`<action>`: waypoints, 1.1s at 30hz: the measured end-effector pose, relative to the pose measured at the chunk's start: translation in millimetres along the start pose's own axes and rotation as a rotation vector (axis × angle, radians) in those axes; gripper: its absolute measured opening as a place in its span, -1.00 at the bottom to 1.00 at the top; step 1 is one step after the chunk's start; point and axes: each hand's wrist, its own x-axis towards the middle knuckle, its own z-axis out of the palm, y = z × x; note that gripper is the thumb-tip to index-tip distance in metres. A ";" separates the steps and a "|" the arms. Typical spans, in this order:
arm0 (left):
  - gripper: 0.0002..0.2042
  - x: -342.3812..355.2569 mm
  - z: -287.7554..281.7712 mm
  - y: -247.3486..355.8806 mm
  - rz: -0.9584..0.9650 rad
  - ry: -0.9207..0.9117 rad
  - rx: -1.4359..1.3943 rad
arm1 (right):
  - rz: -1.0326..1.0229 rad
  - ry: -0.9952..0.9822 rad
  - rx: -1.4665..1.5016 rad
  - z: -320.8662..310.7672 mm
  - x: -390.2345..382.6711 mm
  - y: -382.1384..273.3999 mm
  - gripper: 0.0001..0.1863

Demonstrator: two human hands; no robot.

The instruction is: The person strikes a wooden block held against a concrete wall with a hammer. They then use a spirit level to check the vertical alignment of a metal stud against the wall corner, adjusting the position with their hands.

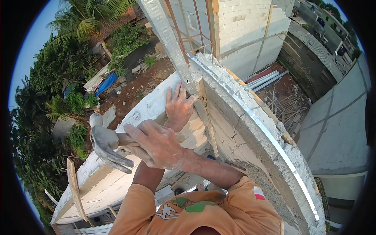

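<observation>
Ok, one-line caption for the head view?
Right hand grips a claw hammer; left hand braces a metal straightedge on the block wall.

Palm tree [88, 17] at eleven o'clock; blue tarp [105, 83] at ten o'clock; grey pipes [264, 79] and scattered timber offcuts [288, 107] at two o'clock; white block building [250, 33] at one o'clock; possibly corrugated roofing [317, 49] beyond it.

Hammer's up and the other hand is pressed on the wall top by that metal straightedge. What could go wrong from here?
1. The left hand lies flat on the white block wall beside the metal straightedge; a swing of the claw hammer in the right hand might strike those fingers.
2. The ground lies far below; a slipped hammer or chipped mortar would likely fall there.
3. Leaning over the wall edge could cost balance.
</observation>
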 end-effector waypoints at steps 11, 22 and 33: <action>-0.83 -2.6 1.6 -4.1 0.014 -0.050 0.064 | 0.807 0.510 -0.099 -27.3 -167.2 68.0 -0.70; -0.78 2.1 -0.9 -0.3 0.013 -0.044 0.049 | 0.570 0.598 -0.427 -25.6 -153.0 107.1 -0.72; -0.77 -0.6 -0.7 1.3 -0.018 -0.089 0.026 | 0.736 0.601 -0.052 -37.7 -157.7 93.3 -0.73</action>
